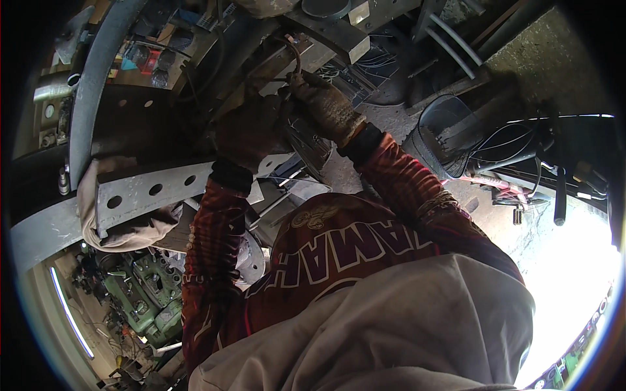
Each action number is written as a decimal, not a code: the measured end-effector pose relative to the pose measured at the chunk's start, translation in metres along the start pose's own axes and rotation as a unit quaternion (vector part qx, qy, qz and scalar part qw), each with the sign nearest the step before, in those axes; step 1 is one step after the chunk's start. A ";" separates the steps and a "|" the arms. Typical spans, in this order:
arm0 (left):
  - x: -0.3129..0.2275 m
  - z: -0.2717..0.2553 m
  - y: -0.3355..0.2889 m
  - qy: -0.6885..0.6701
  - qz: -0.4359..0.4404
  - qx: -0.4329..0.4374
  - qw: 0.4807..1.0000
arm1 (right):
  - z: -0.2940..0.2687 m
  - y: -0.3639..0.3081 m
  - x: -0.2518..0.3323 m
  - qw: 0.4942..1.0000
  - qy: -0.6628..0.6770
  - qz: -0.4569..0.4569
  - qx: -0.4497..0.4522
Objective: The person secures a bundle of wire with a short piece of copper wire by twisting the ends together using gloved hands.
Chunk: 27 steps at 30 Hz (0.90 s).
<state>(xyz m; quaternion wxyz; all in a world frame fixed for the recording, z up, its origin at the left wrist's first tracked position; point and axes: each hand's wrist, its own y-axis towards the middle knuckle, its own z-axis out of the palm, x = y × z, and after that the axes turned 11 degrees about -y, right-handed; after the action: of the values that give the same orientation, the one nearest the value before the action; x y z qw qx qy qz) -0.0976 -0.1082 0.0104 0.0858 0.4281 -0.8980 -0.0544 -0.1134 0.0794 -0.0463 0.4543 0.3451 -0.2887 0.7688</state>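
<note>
Both my hands wear dirty work gloves and are held close together at the upper middle, among dark metal parts. My right hand (324,107) is closed, its fingertips at the lower end of a thin, curved brownish cable (297,57). My left hand (251,130) lies in deep shadow just beside it, its fingers curled. Whatever is between the two hands is too dark to make out. Right above them a thick metal bar (342,42) juts out with a squared end.
A pale metal beam (137,195) with round holes runs below my left hand, with a cloth (98,221) draped round its end. On the right stands a black mesh basket (447,137). Loose wires (378,60) lie beyond my right hand. A green machine (147,290) is at lower left.
</note>
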 end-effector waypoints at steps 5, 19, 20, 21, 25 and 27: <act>0.026 -0.016 0.021 -0.057 0.134 -0.051 0.988 | 0.023 0.023 -0.023 0.990 -0.020 -0.062 -0.127; -0.052 0.001 0.032 -0.068 -0.183 0.003 0.981 | -0.038 0.029 -0.041 0.782 -0.543 -0.292 -0.091; -0.051 0.004 0.034 -0.040 -0.164 -0.005 0.986 | -0.034 0.026 -0.033 0.736 -0.595 -0.305 -0.104; -0.049 0.006 0.035 -0.011 -0.143 -0.013 0.990 | -0.030 0.025 -0.025 0.743 -0.601 -0.276 -0.099; -0.043 0.021 0.038 -0.023 -0.158 -0.004 0.987 | -0.027 0.026 -0.015 0.751 -0.610 -0.233 -0.096; -0.044 0.018 0.039 -0.035 -0.169 0.010 0.985 | -0.030 0.026 -0.017 0.745 -0.607 -0.256 -0.101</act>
<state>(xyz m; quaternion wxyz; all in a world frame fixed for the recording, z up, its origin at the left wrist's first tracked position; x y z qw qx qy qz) -0.1037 -0.0487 -0.0052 0.0401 0.5722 -0.8158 -0.0743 -0.1383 0.0824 -0.0809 0.3951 0.7524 -0.4798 0.2179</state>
